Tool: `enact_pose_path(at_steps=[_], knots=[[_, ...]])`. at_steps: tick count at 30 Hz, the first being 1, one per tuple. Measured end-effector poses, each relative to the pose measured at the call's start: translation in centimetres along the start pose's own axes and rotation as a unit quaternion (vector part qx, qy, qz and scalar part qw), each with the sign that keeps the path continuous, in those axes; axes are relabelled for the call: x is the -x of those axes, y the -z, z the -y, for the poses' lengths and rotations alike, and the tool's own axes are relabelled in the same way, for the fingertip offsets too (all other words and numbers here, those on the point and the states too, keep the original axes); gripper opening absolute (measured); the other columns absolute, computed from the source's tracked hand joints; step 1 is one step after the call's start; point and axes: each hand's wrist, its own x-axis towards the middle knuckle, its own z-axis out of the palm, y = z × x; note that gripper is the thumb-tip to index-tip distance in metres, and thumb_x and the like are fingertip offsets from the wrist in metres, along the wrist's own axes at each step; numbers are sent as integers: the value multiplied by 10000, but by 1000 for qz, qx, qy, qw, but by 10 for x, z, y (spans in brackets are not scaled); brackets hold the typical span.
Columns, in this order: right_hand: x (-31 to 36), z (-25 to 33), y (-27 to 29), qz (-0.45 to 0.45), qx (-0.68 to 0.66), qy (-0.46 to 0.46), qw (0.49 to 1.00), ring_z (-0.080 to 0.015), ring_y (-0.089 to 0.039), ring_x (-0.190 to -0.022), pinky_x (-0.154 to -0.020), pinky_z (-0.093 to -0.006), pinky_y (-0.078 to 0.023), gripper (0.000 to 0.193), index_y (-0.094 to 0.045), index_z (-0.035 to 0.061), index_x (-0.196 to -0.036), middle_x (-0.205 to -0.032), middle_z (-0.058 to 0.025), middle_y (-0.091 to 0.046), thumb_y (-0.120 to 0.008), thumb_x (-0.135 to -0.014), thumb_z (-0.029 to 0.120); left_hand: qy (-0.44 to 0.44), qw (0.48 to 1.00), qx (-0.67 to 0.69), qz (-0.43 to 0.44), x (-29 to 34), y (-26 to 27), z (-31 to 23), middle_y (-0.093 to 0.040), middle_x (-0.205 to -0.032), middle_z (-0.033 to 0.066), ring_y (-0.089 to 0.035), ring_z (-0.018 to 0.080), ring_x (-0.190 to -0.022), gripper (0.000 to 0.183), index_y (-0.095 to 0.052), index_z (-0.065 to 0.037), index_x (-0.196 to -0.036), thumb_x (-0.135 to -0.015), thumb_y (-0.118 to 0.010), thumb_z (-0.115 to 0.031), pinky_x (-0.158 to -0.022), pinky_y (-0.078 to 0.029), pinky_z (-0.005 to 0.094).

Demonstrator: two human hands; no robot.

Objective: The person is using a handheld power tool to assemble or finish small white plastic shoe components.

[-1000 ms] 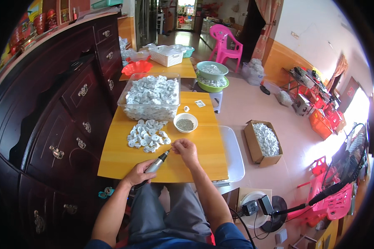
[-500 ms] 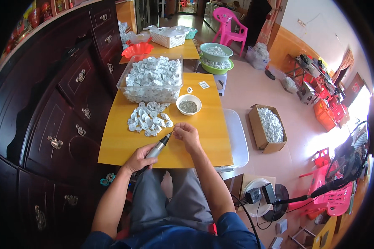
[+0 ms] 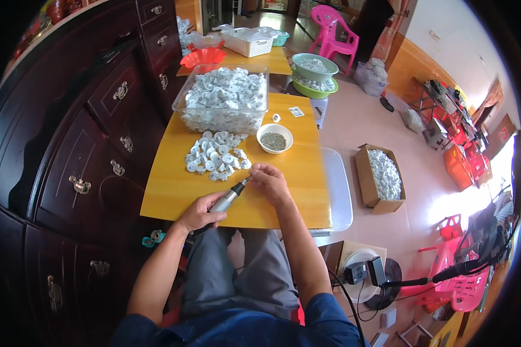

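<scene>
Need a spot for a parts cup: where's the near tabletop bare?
Bare: right strip of the yellow tabletop, between bowl, right hand and right edge; front-left patch, between white-part pile, left hand and left edge. Crowded: back left, under the clear bin; centre, where the left hand's silver tool points at the right hand.

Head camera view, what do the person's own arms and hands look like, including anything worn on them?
The left hand and right hand are ungloved, with no watch visible at either wrist. Both forearms are bare, below a dark blue left sleeve and matching right sleeve.
</scene>
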Motion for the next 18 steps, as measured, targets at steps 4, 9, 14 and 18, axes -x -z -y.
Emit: enact_pose_path(at_steps=[4, 9, 14, 18], knots=[[0, -1, -2, 8, -35, 2, 999, -121, -667, -795, -751, -253, -564, 140, -656, 52, -1015, -907, -29, -689, -709, -886, 53, -8, 1000, 14, -2, 2, -2, 0, -539, -902, -5, -516, 64, -646, 714, -393, 7, -1469, -857, -708, -184, -571, -472, 209], [0, 2, -1, -7, -16, -20, 1000, -111, -659, -792, -733, -233, -554, 167, -653, 52, -1040, -937, -34, -697, -713, -884, 58, -10, 1000, 11, -3, 0, -1, 4, -562, -850, 6, -531, 81, -628, 694, -403, -6, -1469, -847, -674, -154, -587, -466, 218], [-1, 4, -10, -13, 4, -28, 1000, -110, -655, -809, -734, -236, -548, 235, -623, 36, -1117, -951, -37, -691, -701, -900, 76, -27, 999, 25, -11, 1, 1, 7, -564, -851, 5, -531, 78, -623, 695, -397, -5, -1473, -856, -675, -162, -588, -468, 220], [-4, 7, -11, 9, -21, -16, 1000, -114, -649, -796, -719, -244, -531, 273, -599, 29, -1181, -983, -42, -688, -672, -938, 129, -40, 998, 36, -17, 3, 1, 9, -567, -854, 5, -534, 76, -622, 689, -379, -4, -1485, -877, -672, -144, -588, -472, 222]])
